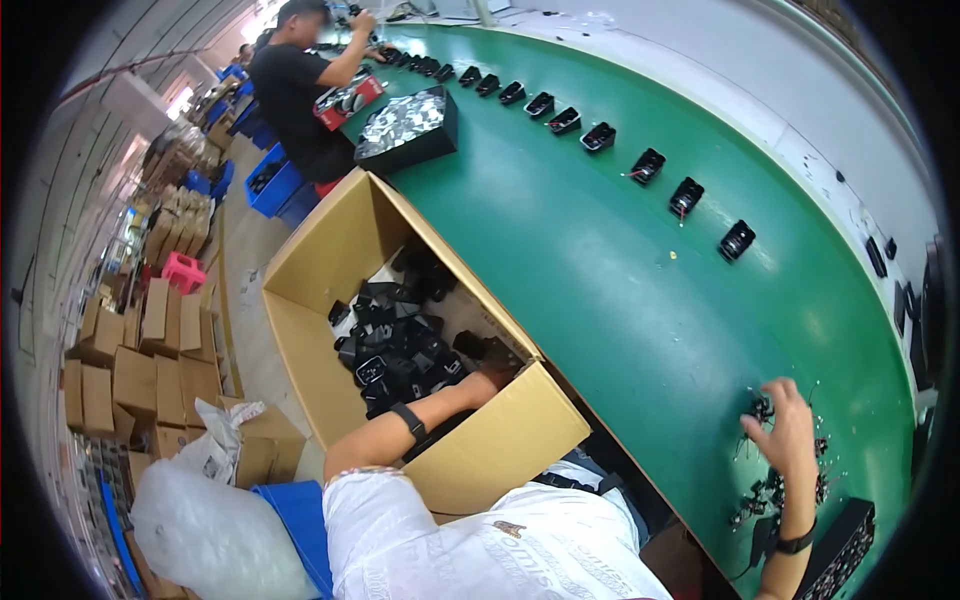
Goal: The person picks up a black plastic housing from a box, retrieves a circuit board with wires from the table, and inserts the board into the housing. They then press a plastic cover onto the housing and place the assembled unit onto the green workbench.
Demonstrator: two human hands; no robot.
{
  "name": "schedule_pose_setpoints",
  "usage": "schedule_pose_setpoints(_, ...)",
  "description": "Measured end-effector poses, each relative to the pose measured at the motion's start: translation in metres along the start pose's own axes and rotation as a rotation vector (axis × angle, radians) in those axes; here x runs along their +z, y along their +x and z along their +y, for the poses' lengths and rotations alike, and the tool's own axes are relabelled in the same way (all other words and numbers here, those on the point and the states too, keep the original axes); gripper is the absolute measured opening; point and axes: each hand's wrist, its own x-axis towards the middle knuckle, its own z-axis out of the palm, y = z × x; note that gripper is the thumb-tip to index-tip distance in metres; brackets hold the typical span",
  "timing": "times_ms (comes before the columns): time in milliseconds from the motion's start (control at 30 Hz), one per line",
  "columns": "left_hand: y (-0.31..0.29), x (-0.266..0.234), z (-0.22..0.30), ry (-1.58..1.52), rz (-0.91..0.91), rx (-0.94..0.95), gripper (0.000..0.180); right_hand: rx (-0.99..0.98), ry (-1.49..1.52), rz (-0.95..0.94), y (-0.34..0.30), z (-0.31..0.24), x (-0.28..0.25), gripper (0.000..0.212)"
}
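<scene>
My left hand (494, 378) reaches down into a large cardboard box (470, 455) at its near right corner. Its fingers lie in shadow, close to a black plastic housing (468, 344), and I cannot see whether they grip it. Many more black plastic housings (395, 335) are heaped in the box. Over the green table at the right, my right hand (788, 432) has its thumb and fingers apart around a small dark wired part (760, 409). Whether it touches that part is unclear. A loose cluster of small wired parts (770, 490) lies under and beside this hand.
A curved row of black housings (686, 197), some with red wires, runs along the green table (560, 240). A black tray (840, 545) sits near right. Far left, a co-worker (290, 90) stands by a dark box of silvery pieces (405, 125). Cartons (150, 385) stand left.
</scene>
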Motion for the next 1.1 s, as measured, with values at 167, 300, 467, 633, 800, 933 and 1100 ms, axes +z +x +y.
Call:
schedule_pose_setpoints(167, -0.007, 0.011, -0.016, -0.268, -0.16, -0.01, 0.054, 0.085, 0.144, 0.049, -0.019, -0.004, 0.029, 0.039)
schedule_pose_setpoints(300, -0.001, -0.041, 0.007, -0.086, -0.632, -0.146, 0.062, 0.165, 0.37, 0.129, -0.018, -0.009, 0.03, 0.02)
schedule_pose_setpoints(467, 0.013, -0.032, 0.001, -0.378, -0.917, -0.445, 0.062, 0.091, 0.318, 0.267, -0.01, -0.001, 0.034, 0.014)
schedule_pose_setpoints(633, 0.016, -0.027, -0.006, -0.283, -1.03, -0.457, 0.054, 0.067, 0.376, 0.25, -0.006, 0.001, 0.039, 0.011)
schedule_pose_setpoints(800, 0.005, -0.033, 0.002, 0.138, -0.833, -0.152, 0.05, 0.099, 0.294, 0.244, -0.006, -0.005, 0.038, 0.007)
schedule_pose_setpoints(933, -0.003, -0.039, 0.009, 0.088, -0.624, -0.119, 0.05, 0.061, 0.165, 0.312, -0.001, 0.003, 0.043, 0.005)
schedule_pose_setpoints(1100, -0.018, -0.044, -0.007, 0.053, -0.424, -0.337, 0.054, 0.128, 0.187, 0.34, 0.002, -0.013, 0.022, 0.006)
